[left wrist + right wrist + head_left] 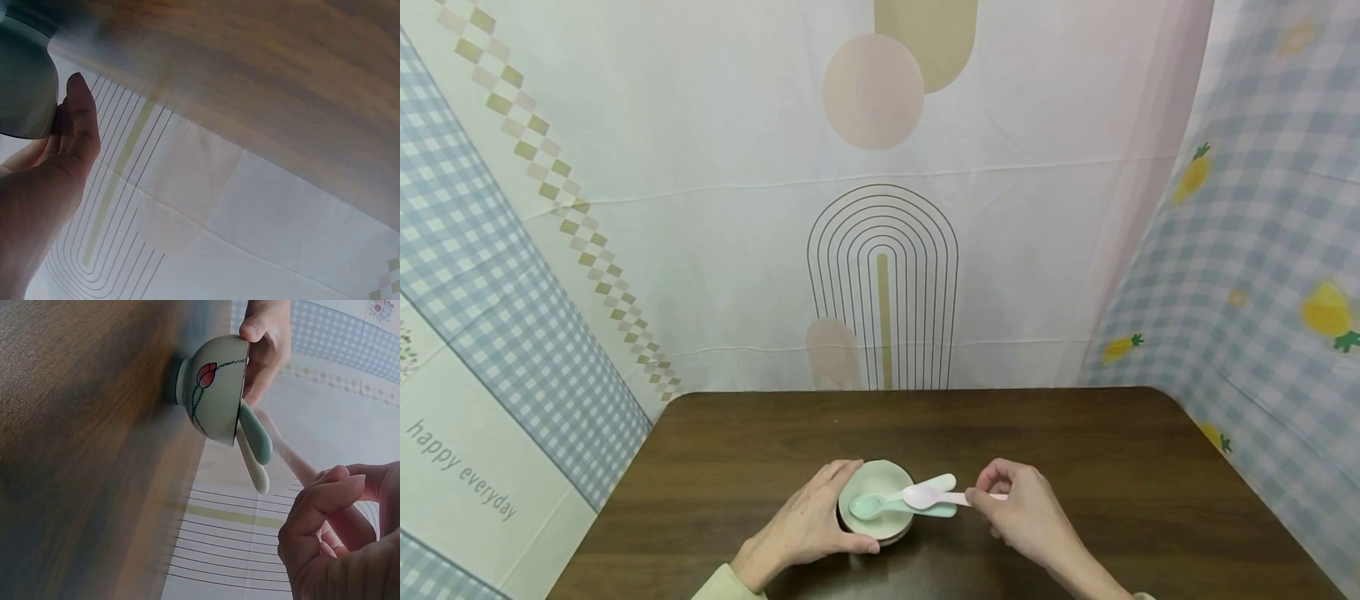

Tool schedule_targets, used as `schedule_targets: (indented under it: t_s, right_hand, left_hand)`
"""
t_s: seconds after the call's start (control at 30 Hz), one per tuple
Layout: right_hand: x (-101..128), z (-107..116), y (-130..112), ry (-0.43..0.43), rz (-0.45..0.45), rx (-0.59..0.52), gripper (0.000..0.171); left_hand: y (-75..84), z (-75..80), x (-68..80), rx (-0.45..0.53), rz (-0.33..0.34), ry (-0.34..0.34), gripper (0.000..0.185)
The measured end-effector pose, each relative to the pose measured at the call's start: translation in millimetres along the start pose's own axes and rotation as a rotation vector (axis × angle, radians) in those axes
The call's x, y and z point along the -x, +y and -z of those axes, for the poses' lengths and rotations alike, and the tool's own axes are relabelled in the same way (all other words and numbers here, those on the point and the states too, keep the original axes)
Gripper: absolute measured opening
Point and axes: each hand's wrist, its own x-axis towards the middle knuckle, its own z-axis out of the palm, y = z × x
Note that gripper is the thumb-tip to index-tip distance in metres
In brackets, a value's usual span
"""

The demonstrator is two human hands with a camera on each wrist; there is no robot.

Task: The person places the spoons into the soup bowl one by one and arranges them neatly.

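A small pale bowl (877,473) with a dark rim stands upright on the table; the right wrist view shows a red flower painted on this bowl (215,409). My left hand (816,512) grips it from the left side, thumb at the near rim, fingers at the far side. A mint green spoon (867,507) and a white spoon (942,482) lean in the bowl, handles jutting out to the right. With thumb and fingertips my right hand (1026,512) pinches the handle of a pale pink spoon (921,497), whose head is over the bowl's right rim, above the other handles.
The dark brown wooden table (737,442) extends around the bowl. A pale patterned cloth (715,267) hangs behind its back edge. Checked cloths hang along both sides, the right one (1262,250) printed with yellow fruit.
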Motion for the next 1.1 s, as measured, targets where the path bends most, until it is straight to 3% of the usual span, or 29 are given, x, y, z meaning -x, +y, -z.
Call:
schedule_targets:
  t_s: [0.3, 0.57, 0.9, 1.1]
  right_hand:
    - [1.3, 0.6, 1.8, -0.080, 0.071, 0.021, 0.020]
    - [0.9, 0.5, 2.9, -0.082, 0.110, 0.044, 0.023]
    - [2.9, 3.4, 1.2, -0.031, 0.097, 0.111, 0.022]
    - [3.7, 3.8, 0.9, -0.048, 0.055, 0.039, 0.012]
  left_hand:
    - [-0.9, -0.8, 0.6, 0.000, -0.003, 0.004, 0.111]
    - [-1.2, -1.1, 0.3, -0.001, -0.003, 0.006, 0.111]
    - [-1.5, -0.8, -0.9, 0.006, -0.003, 0.000, 0.112]
    - [-1.1, -0.6, -0.2, 0.008, 0.000, -0.001, 0.112]
